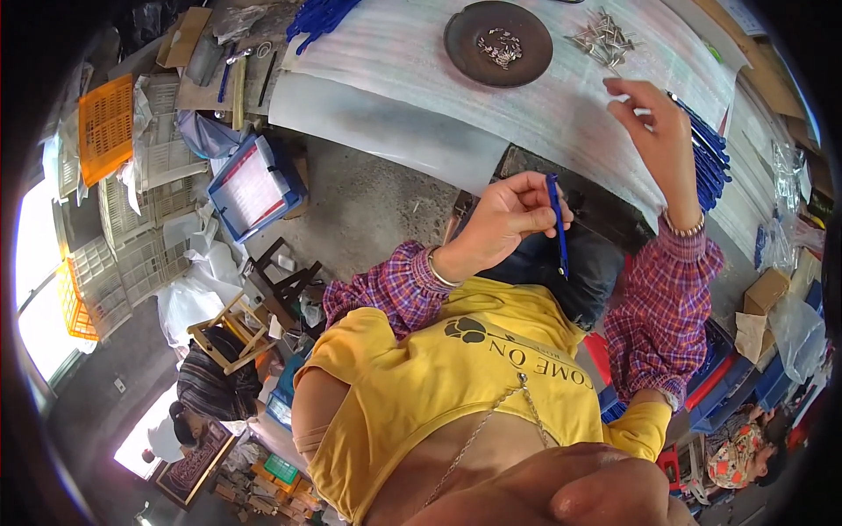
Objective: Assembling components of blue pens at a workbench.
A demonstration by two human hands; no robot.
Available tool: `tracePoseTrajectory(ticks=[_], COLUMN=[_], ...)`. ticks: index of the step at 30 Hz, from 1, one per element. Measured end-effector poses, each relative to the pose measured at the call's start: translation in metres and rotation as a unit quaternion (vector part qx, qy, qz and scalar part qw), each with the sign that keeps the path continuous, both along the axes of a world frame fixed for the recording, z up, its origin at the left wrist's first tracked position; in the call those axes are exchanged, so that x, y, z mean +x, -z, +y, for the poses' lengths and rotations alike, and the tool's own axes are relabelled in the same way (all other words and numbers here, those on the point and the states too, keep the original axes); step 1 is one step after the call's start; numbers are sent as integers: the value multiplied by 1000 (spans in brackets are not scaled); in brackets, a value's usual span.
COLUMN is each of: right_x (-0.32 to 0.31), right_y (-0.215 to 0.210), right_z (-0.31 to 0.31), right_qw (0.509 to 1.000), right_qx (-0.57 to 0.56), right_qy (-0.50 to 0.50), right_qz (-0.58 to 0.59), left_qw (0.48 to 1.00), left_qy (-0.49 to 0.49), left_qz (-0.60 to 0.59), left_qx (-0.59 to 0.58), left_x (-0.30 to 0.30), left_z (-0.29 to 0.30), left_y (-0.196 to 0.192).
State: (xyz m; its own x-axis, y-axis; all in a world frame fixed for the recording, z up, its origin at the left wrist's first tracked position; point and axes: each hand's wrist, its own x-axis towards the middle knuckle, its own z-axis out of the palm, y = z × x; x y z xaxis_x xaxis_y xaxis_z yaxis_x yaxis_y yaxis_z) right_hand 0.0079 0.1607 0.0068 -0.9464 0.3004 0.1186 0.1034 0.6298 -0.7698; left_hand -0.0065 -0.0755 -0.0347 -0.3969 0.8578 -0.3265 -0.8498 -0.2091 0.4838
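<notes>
My left hand (pixel 517 215) is closed around a slim blue strip-like piece (pixel 558 223), pinched between thumb and fingers and held upright over my lap, just off the table's near edge. My right hand (pixel 653 123) hovers over the right side of the table, with thumb and forefinger apart and nothing visible between them. Beyond it lies a loose pile of thin metal pins (pixel 607 40). To their left a dark round dish (pixel 465 54) holds many tiny shiny metal bits. Partly behind my right wrist is a stack of similar blue pieces (pixel 712 167).
More blue pieces (pixel 317 17) lie at the table's far left, on its pale covering (pixel 386 83). A blue crate (pixel 254 188) with papers stands left of the table. Cardboard boxes (pixel 765 292) are on the right. Two other people are in the background, one by a wooden stool (pixel 232 333).
</notes>
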Motion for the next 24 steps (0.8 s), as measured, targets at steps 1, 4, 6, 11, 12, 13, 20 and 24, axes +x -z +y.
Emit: tracePoseTrajectory(ticks=[1,4,6,11,12,13,20,24], right_x=[6,32,47,76,77,76,94,89], right_y=[-3,-14,-18,-12,-15,-17,-6,-10], right_z=[-4,-18,-29,-60,-68,-76,-91,-97], right_qw=[1000,988,973,925,916,906,911,917], right_qx=[-1,-128,-198,-352,-373,-396,-374,-381], right_qy=[-2,-4,-2,7,21,27,143,109], right_qz=[-2,-81,-116,-141,-145,-147,-94,-56], left_qw=[999,997,995,992,991,988,977,965], left_qy=[-5,-1,-10,-40,-48,-61,-42,-39], left_qz=[29,63,81,107,115,129,208,255], left_qx=[-23,-43,-55,-61,-56,-54,-35,-37], left_x=[0,-1,-2,0,3,3,13,11], left_z=[1,6,6,4,4,4,14,10], left_y=[-3,-5,-7,-8,-9,-10,-8,-10])
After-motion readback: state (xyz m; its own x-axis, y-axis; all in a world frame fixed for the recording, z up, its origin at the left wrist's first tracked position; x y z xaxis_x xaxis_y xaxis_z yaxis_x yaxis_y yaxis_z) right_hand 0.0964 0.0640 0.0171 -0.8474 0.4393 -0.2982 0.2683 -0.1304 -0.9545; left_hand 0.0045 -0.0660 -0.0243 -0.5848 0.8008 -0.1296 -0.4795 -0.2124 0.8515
